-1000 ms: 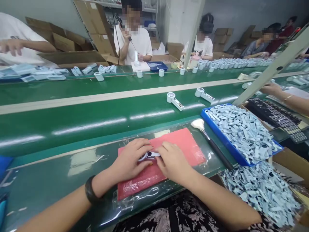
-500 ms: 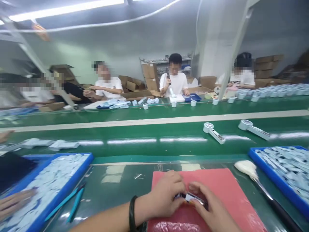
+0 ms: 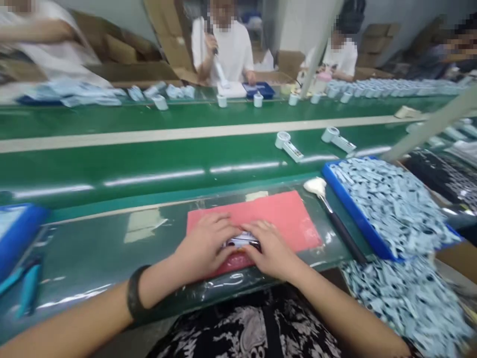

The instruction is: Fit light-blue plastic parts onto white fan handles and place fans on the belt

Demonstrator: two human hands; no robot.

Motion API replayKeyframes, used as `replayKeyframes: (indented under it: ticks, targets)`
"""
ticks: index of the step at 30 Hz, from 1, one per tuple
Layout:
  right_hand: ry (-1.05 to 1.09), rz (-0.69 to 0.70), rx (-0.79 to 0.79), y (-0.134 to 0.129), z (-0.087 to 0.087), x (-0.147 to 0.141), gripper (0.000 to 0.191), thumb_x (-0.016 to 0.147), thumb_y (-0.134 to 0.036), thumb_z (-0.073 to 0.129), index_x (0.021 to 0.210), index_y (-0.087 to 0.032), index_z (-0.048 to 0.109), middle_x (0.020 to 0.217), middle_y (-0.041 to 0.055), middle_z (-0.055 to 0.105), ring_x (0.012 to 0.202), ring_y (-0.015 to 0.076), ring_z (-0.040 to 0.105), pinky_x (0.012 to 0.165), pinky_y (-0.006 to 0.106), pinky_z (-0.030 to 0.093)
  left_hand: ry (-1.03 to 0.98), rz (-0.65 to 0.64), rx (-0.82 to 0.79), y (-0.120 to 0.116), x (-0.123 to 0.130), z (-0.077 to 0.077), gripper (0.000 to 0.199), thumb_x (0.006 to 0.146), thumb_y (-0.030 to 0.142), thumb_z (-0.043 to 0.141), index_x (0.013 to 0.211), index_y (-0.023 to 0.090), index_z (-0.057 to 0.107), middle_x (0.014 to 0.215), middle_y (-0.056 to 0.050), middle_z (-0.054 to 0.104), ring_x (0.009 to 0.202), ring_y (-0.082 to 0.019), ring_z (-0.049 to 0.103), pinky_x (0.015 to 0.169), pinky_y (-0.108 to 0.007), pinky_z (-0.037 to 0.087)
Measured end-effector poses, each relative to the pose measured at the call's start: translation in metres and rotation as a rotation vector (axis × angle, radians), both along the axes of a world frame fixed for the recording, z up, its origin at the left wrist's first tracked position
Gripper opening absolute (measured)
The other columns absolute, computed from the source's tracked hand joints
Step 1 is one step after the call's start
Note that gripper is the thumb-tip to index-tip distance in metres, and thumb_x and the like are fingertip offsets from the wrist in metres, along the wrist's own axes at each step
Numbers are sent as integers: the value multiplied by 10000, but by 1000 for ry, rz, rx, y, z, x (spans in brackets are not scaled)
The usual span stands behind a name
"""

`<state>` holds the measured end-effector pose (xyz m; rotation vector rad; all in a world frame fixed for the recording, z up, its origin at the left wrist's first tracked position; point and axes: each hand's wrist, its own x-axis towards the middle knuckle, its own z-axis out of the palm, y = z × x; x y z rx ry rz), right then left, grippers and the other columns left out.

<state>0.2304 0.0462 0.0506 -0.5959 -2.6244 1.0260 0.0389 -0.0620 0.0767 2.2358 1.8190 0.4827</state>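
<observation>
My left hand (image 3: 208,243), with a black band on its wrist, grips one end of a small pale plastic casing (image 3: 243,239) with dark parts inside. At the other end, my right hand (image 3: 275,251) holds the same casing between thumb and fingers. The fingers cover both of its ends, so its full shape is hidden. Both hands rest low over a pink mat (image 3: 286,214) on the green worktable.
A mallet (image 3: 341,226) with a white head lies right of the mat, beside a blue tray (image 3: 348,211) of light-blue parts. Teal-handled pliers (image 3: 30,288) lie at left. Two light-blue round-headed devices (image 3: 292,147) (image 3: 339,140) sit on the green belt (image 3: 167,159). Co-workers sit opposite.
The view has tilted down and turned to the right, bringing a heap of parts and my lap into sight. Both hands still hold the casing over the mat.
</observation>
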Motion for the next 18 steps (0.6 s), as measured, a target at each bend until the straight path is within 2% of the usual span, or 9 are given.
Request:
replayKeyframes:
  ticks: [3,7,10,13,16,18]
  targets:
    - [29,0,-47,3,-1,7,540,917,-294,663,1424,-212,495,1358,109,598,1261,272,519,1110,504,411,158,-14,56,2,-5,0,286,947,316,569,1200,198,629,1157,-104,642,1171,-318,513,1024,-532,428]
    - [203,-81,-65,-4,-12,17,521,941,-259,598,1443,-232,461,1414,113,551,1322,262,483,1131,481,425,363,-53,50,20,-14,13,233,894,146,526,1085,169,656,1044,-101,642,1058,-294,550,997,-525,435]
    - [307,-182,-34,-8,-26,19,457,965,-247,548,1416,-266,477,1384,109,575,1295,261,520,1107,484,452,508,-7,107,56,-49,24,256,908,98,501,1077,179,676,1144,-127,646,1201,-321,537,1053,-562,408]
    - [306,-212,15,-11,-31,16,410,945,-219,545,1352,-271,526,1312,95,636,1221,265,585,1073,492,480,629,137,201,100,-101,36,302,883,34,501,1050,168,714,1375,-168,564,1382,-394,425,1094,-636,341]
    - [296,-203,52,-9,-31,11,378,894,-188,561,1264,-262,589,1216,72,697,1108,249,650,1031,461,515,566,245,241,144,-143,34,437,921,-20,295,1055,45,706,1455,-175,485,1441,-445,316,1084,-695,263]
    - [293,-192,100,-4,-37,8,369,865,-181,584,1221,-269,622,1164,53,726,1050,239,681,980,421,549,504,278,228,165,-153,27,498,915,-42,225,1071,7,696,1397,-195,526,1401,-438,377,1053,-679,322]
